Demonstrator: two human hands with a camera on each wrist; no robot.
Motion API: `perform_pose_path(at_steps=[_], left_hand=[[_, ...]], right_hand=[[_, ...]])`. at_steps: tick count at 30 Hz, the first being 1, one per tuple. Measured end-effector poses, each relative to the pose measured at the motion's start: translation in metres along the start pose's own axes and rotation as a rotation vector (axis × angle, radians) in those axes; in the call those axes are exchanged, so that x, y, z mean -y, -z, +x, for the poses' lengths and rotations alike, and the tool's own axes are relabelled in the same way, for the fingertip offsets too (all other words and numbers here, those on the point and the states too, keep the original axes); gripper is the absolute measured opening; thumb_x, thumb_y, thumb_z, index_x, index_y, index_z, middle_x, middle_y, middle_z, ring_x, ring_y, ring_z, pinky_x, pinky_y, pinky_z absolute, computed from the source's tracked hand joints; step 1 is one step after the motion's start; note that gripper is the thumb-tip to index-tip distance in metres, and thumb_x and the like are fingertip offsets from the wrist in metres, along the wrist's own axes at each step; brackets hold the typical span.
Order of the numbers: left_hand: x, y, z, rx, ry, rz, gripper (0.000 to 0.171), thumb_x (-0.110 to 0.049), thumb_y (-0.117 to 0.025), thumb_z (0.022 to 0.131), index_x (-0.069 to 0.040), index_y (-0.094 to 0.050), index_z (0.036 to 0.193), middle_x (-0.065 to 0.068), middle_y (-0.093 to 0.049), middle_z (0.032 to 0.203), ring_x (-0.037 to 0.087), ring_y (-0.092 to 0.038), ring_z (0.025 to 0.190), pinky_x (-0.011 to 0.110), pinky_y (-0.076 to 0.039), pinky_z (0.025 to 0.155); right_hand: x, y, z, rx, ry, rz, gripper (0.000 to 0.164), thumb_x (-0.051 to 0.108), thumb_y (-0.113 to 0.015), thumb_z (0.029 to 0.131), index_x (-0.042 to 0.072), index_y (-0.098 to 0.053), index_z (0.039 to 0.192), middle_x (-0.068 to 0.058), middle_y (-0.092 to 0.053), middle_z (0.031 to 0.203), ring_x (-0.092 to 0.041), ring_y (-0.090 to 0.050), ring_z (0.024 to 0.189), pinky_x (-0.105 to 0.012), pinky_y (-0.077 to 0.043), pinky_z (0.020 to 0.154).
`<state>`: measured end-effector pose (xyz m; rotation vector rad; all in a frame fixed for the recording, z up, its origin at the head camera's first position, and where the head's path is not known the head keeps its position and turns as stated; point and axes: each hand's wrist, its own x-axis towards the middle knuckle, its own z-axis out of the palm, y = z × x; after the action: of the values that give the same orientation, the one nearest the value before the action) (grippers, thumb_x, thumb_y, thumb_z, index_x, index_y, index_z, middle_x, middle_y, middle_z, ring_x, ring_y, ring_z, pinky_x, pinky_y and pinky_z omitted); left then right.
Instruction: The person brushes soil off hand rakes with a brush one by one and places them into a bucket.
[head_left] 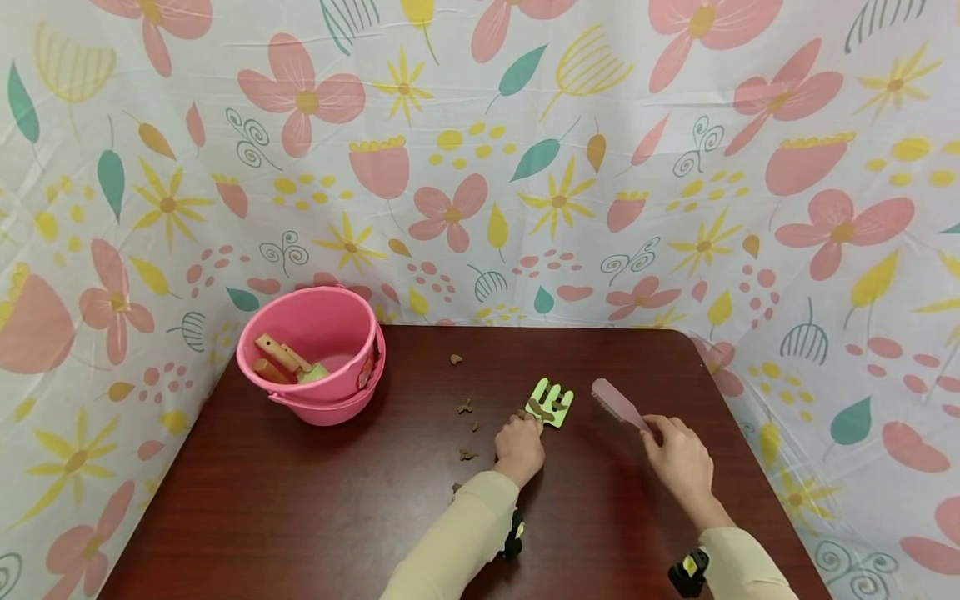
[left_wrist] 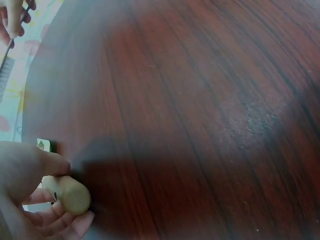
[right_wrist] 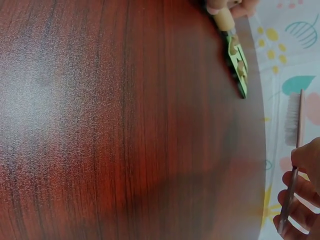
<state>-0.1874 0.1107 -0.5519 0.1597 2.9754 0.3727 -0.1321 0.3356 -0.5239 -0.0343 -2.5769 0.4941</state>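
Note:
My left hand (head_left: 519, 450) grips the wooden handle (left_wrist: 72, 195) of a small light-green toy rake (head_left: 550, 403), whose tined head lies low over the table with brown crumb-like bits on it. To its right, my right hand (head_left: 681, 460) holds a pink brush (head_left: 619, 403) by the handle. The right wrist view shows pale bristles (right_wrist: 291, 120) pointing toward the rake, apart from it. Several brown bits (head_left: 467, 455) lie in a loose line on the table, left of the left hand.
Two nested pink buckets (head_left: 330, 408) stand at the back left of the dark wooden table (head_left: 300, 508). Inside are wooden-handled tools (head_left: 279, 353), one with a green head. A flower-patterned cloth (head_left: 450, 275) hangs behind and beside the table.

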Motion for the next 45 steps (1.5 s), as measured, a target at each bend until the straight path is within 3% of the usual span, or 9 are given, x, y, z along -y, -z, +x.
perform_pose_path(at_steps=[3, 6, 13, 20, 30, 39, 45], left_hand=[[0.001, 0.002, 0.001, -0.014, 0.0, 0.004, 0.044, -0.029, -0.064, 0.084, -0.005, -0.056, 0.12, 0.012, -0.059, 0.088, 0.025, -0.061, 0.073, 0.035, -0.05, 0.054], [0.002, 0.005, 0.001, -0.036, -0.006, 0.033, 0.046, -0.031, -0.066, 0.082, -0.004, -0.057, 0.118, 0.011, -0.059, 0.084, 0.024, -0.061, 0.07, 0.034, -0.05, 0.053], [0.005, 0.01, 0.002, -0.034, 0.023, 0.07, 0.038, -0.035, -0.067, 0.081, -0.012, -0.06, 0.11, 0.009, -0.057, 0.087, 0.023, -0.058, 0.076, 0.035, -0.05, 0.059], [0.014, 0.014, 0.005, -0.031, 0.014, 0.148, 0.027, -0.036, -0.067, 0.082, -0.017, -0.058, 0.099, 0.006, -0.052, 0.083, 0.019, -0.053, 0.074, 0.031, -0.045, 0.05], [0.036, 0.024, 0.003, -0.067, -0.066, 0.176, 0.028, -0.034, -0.072, 0.077, -0.018, -0.051, 0.084, 0.002, -0.045, 0.076, 0.017, -0.045, 0.065, 0.029, -0.039, 0.046], [0.046, 0.034, -0.003, -0.081, -0.14, 0.217, 0.035, -0.03, -0.074, 0.073, -0.019, -0.056, 0.101, 0.003, -0.049, 0.082, 0.018, -0.049, 0.069, 0.03, -0.041, 0.047], [0.058, 0.047, -0.009, -0.132, -0.21, 0.24, 0.032, -0.026, -0.075, 0.072, -0.017, -0.054, 0.095, 0.003, -0.048, 0.081, 0.018, -0.047, 0.068, 0.029, -0.04, 0.046]], right_hand=[[0.0, -0.001, 0.0, 0.008, -0.006, -0.01, 0.022, 0.014, -0.068, 0.079, 0.008, -0.067, 0.099, -0.014, -0.062, 0.085, -0.029, -0.056, 0.06, -0.04, -0.039, 0.039], [0.001, 0.0, 0.002, 0.024, -0.009, -0.02, 0.023, 0.014, -0.069, 0.079, 0.008, -0.067, 0.101, -0.014, -0.063, 0.086, -0.029, -0.056, 0.061, -0.036, -0.038, 0.039], [0.004, 0.001, 0.003, 0.027, -0.003, -0.008, 0.023, 0.013, -0.07, 0.078, 0.008, -0.068, 0.101, -0.015, -0.063, 0.087, -0.029, -0.057, 0.062, -0.037, -0.039, 0.041], [0.005, -0.004, 0.005, 0.026, -0.007, -0.013, 0.023, 0.016, -0.069, 0.079, 0.009, -0.068, 0.101, -0.012, -0.063, 0.085, -0.029, -0.057, 0.064, -0.039, -0.04, 0.042], [0.013, -0.005, 0.008, 0.034, -0.001, -0.001, 0.023, 0.014, -0.07, 0.078, 0.01, -0.068, 0.101, -0.011, -0.063, 0.086, -0.028, -0.058, 0.064, -0.04, -0.04, 0.043], [0.024, -0.007, 0.009, 0.033, 0.045, 0.014, 0.022, 0.012, -0.071, 0.077, 0.011, -0.069, 0.099, -0.01, -0.064, 0.087, -0.027, -0.057, 0.063, -0.037, -0.039, 0.042], [0.037, -0.007, 0.015, 0.025, 0.11, 0.009, 0.022, 0.013, -0.071, 0.075, 0.012, -0.069, 0.098, -0.009, -0.065, 0.085, -0.028, -0.059, 0.066, -0.042, -0.043, 0.045]])
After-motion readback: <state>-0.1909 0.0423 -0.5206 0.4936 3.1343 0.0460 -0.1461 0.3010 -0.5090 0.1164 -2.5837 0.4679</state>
